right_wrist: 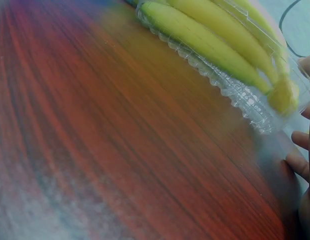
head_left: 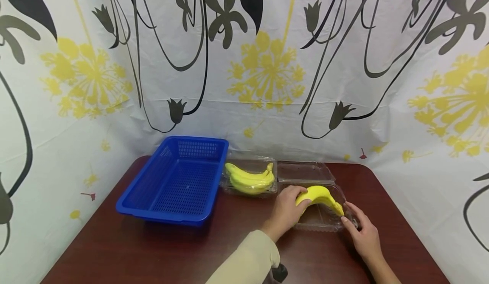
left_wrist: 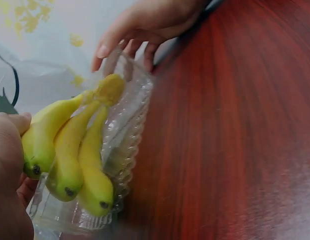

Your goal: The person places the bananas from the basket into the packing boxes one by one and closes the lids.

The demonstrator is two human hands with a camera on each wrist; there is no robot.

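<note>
A bunch of yellow bananas [head_left: 320,193] is in my left hand [head_left: 285,207], whose thumb and fingers grip its left end. The bunch is at an open clear plastic box [head_left: 318,226], its stem towards the right wall. In the left wrist view, several bananas [left_wrist: 70,155] show greenish tips, and their joined stem is near the box wall. My right hand [head_left: 366,235] holds the right edge of the box between thumb and fingers. Its fingers [right_wrist: 301,140] show only partly in the right wrist view. The box's lid [head_left: 303,171] lies folded back behind it.
Left of the open box, a second clear box [head_left: 276,187] holds another banana bunch [head_left: 250,180]. A blue plastic basket [head_left: 172,216] stands on the left of the dark red wooden table [head_left: 229,241]. A patterned curtain [head_left: 267,127] hangs along the back and sides.
</note>
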